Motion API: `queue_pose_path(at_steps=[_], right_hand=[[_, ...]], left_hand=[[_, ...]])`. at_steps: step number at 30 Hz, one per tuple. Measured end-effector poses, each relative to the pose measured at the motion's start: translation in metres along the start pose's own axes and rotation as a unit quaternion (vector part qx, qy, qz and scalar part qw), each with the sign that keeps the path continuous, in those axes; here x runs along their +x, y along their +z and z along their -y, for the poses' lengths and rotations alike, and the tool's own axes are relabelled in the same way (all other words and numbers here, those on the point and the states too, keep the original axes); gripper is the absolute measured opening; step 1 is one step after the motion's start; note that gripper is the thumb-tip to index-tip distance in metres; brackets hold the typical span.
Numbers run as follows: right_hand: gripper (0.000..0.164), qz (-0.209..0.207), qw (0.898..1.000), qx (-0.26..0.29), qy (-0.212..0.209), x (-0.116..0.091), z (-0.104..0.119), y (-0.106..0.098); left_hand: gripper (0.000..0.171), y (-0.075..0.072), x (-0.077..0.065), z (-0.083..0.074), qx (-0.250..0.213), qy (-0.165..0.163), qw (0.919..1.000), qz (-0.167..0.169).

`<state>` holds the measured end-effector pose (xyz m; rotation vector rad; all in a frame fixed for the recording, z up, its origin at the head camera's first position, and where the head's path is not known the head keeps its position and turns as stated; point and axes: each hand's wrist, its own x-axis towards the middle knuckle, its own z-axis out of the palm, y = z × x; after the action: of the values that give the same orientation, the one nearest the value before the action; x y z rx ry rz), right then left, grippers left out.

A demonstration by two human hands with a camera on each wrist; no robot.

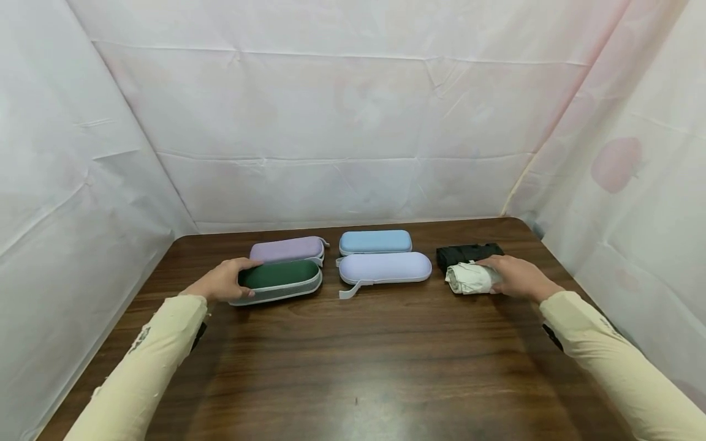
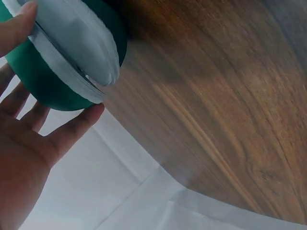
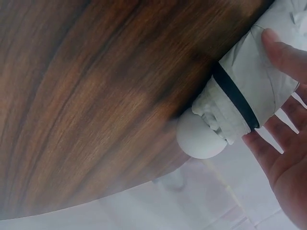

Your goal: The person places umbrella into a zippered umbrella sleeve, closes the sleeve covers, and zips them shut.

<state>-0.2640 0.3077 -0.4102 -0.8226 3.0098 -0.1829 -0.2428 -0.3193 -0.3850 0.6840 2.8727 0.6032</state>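
My left hand (image 1: 223,281) grips the left end of a dark green zip case (image 1: 284,274), thumb on the near side and fingers round the far side. In the left wrist view the thumb lies by the grey zip band of the green case (image 2: 48,81). My right hand (image 1: 517,277) holds a white folded umbrella (image 1: 467,278) by its right part. The right wrist view shows the white umbrella's dark strap (image 3: 235,96) and rounded end (image 3: 199,136), with the thumb on top. Directly behind it lies a black folded umbrella (image 1: 469,253).
Behind the green case lies a purple case (image 1: 287,249). At the middle, a light blue case (image 1: 375,241) sits behind a lavender case (image 1: 386,267) with a grey strap. All rest on the brown wooden table (image 1: 353,355), with white sheeting (image 1: 342,122) around its back and sides.
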Motion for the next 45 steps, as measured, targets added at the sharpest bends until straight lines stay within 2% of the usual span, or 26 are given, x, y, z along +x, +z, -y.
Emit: queue_pose_path(at_steps=[5,21,30,35,40,45], right_hand=[[0.069,0.000,1.000,-0.008,-0.004,0.000,-0.002,0.000],[0.069,-0.004,1.000,-0.015,-0.009,0.000,-0.009,-0.002],[0.069,0.009,1.000,-0.022,-0.002,0.001,-0.010,-0.002],[0.068,0.007,1.000,-0.024,-0.003,0.002,-0.012,-0.002],[0.070,-0.007,1.000,-0.026,-0.008,0.003,-0.014,0.001],[0.071,-0.024,0.999,-0.047,-0.015,0.003,-0.015,0.004]], left_hand=[[0.066,-0.001,-0.003,-0.002,-0.007,0.006,0.9999,-0.006],[0.061,-0.007,-0.003,-0.016,-0.076,-0.020,0.9969,0.005],[0.059,-0.015,-0.004,-0.034,-0.082,0.000,0.9965,0.012],[0.058,-0.021,-0.002,-0.048,-0.083,0.002,0.9964,0.020],[0.057,-0.025,0.004,-0.064,-0.097,0.010,0.9946,0.037],[0.056,-0.025,0.017,-0.080,-0.104,0.032,0.9929,0.047]])
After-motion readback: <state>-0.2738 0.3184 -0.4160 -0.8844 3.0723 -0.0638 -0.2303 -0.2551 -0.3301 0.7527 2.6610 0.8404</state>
